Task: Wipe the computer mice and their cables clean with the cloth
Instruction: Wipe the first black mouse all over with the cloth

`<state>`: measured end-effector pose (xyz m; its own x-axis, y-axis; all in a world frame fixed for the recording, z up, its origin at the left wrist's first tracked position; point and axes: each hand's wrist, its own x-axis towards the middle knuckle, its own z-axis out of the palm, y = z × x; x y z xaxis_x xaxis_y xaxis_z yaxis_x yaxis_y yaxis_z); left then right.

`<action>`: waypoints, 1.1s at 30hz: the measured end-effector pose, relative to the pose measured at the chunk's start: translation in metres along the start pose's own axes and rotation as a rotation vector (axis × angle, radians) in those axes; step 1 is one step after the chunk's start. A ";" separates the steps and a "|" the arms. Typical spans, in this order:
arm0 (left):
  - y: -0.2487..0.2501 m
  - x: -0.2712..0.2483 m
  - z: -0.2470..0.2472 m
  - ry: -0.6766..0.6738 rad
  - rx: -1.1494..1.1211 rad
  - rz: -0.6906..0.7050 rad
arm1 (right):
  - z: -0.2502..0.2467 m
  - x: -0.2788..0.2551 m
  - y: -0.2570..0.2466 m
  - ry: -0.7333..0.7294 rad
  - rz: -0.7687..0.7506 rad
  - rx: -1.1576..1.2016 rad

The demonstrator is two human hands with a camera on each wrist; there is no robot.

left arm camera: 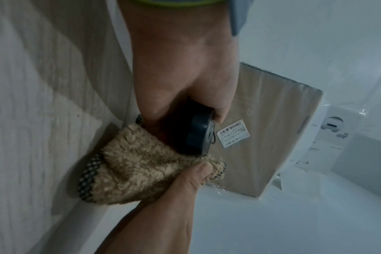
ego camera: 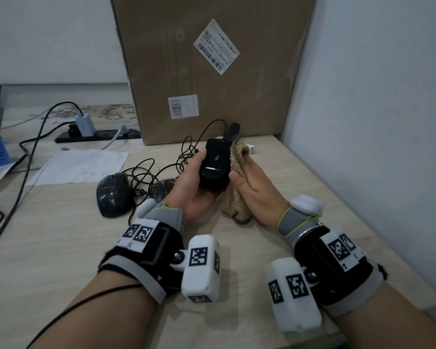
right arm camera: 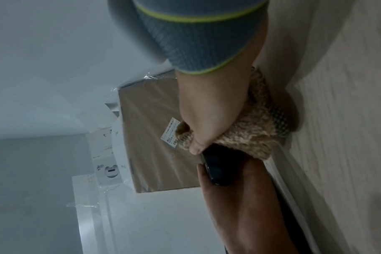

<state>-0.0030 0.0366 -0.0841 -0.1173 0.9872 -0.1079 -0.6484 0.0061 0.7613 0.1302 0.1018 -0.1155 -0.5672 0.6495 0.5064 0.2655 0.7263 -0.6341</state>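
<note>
Black plastic computer mouse sits underside-up in my left hand, fingers curled round it, lifted above the pale wooden desk. My right hand pinches the fuzzy tan cloth against the mouse's right side. Its thin black cable trails back. Two more dark mice lie on the desk to the left, before a brown cardboard box.
</note>
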 end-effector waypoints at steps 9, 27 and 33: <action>-0.006 -0.007 0.003 -0.016 0.151 -0.181 | -0.015 -0.003 -0.017 0.236 0.287 0.177; -0.002 -0.010 0.002 0.069 0.168 -0.223 | -0.021 -0.003 -0.024 0.104 0.432 0.520; -0.003 -0.005 0.004 0.156 0.066 -0.023 | -0.012 -0.007 -0.029 -0.036 0.370 0.577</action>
<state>0.0026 0.0320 -0.0829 -0.2212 0.9502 -0.2196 -0.6024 0.0440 0.7970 0.1358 0.0791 -0.0939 -0.5478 0.8163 0.1832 -0.0055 0.2155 -0.9765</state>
